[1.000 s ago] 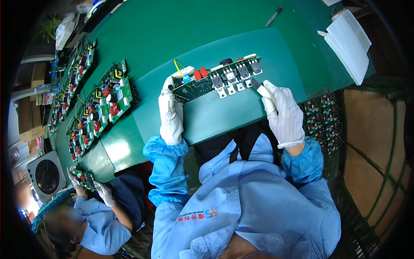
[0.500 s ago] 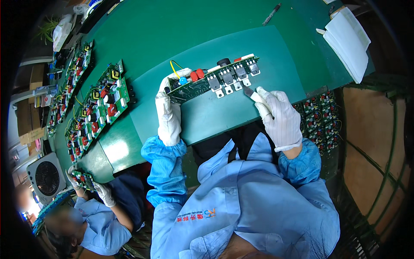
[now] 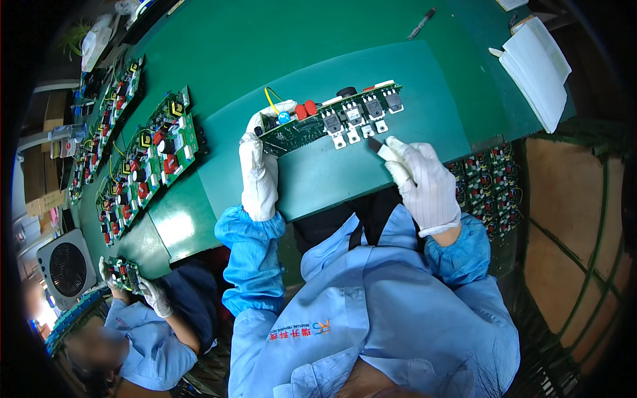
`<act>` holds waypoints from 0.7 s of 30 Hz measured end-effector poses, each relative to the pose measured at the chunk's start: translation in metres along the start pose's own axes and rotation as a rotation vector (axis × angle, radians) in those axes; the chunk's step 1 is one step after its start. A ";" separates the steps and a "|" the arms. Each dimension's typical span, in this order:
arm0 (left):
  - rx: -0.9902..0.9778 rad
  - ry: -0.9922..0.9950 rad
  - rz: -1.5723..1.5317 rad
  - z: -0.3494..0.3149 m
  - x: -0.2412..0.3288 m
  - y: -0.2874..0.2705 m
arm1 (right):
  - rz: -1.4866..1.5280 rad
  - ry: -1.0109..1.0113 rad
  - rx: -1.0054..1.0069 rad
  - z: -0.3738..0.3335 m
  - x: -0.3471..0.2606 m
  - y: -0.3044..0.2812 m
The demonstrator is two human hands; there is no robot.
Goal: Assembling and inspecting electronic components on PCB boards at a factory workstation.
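Observation:
A green circuit board (image 3: 295, 137) stands tilted on edge above the mat, with red, blue and black parts, a yellow wire and a row of black components with metal tabs (image 3: 353, 119) along its near face. Wrapped round the board's left end is my left hand (image 3: 259, 159), in a white glove. My right hand (image 3: 428, 182), in a striped white glove, is closed on a short tool with a white handle and dark tip (image 3: 377, 146). That tip is just below the metal tabs; whether it touches one I cannot tell.
More circuit boards (image 3: 149, 159) stand in rows at the left. A co-worker (image 3: 149, 338) at lower left holds a small board near a fan (image 3: 68, 268). A pen (image 3: 421, 24) and papers (image 3: 536, 73) lie at the far right; further boards (image 3: 488, 189) sit below the table's right edge.
My right hand and the tool have moved slightly left and down along the row of metal tabs. The board has tilted slightly in my left hand, which keeps its grip.

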State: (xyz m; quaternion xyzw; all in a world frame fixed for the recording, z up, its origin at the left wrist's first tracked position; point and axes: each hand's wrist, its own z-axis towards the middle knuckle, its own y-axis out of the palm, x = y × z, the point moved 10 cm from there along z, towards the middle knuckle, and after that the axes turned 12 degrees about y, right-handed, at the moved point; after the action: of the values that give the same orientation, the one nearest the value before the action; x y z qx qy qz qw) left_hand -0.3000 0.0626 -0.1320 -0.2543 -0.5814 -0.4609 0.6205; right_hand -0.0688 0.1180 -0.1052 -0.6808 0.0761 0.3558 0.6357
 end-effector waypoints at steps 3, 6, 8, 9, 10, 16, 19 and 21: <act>-0.009 0.002 -0.025 0.001 0.001 -0.002 | 0.039 -0.072 -0.026 -0.001 -0.018 0.010; 0.068 -0.013 -0.110 -0.001 -0.006 -0.012 | 0.027 -0.162 -0.014 -0.004 -0.026 0.020; 0.173 -0.031 -0.137 -0.003 -0.015 -0.031 | -0.021 -0.260 0.039 -0.006 -0.037 0.021; 0.108 -0.009 -0.115 -0.001 -0.006 -0.021 | -0.021 -0.264 0.034 -0.006 -0.037 0.022; 0.044 0.013 -0.093 0.000 -0.001 -0.013 | -0.038 -0.266 0.000 -0.006 -0.037 0.025; 0.066 0.000 -0.101 -0.002 -0.005 -0.022 | -0.014 -0.342 -0.076 0.002 -0.049 0.033; 0.079 -0.010 -0.099 -0.002 -0.003 -0.022 | -0.013 -0.374 -0.064 0.001 -0.051 0.034; 0.053 -0.006 -0.093 -0.002 -0.002 -0.021 | -0.009 -0.342 -0.065 0.002 -0.045 0.037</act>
State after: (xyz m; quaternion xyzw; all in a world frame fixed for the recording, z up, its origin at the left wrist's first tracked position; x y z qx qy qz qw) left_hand -0.3166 0.0522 -0.1387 -0.2117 -0.6064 -0.4730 0.6031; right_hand -0.1233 0.0970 -0.1089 -0.6308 -0.0480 0.4658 0.6188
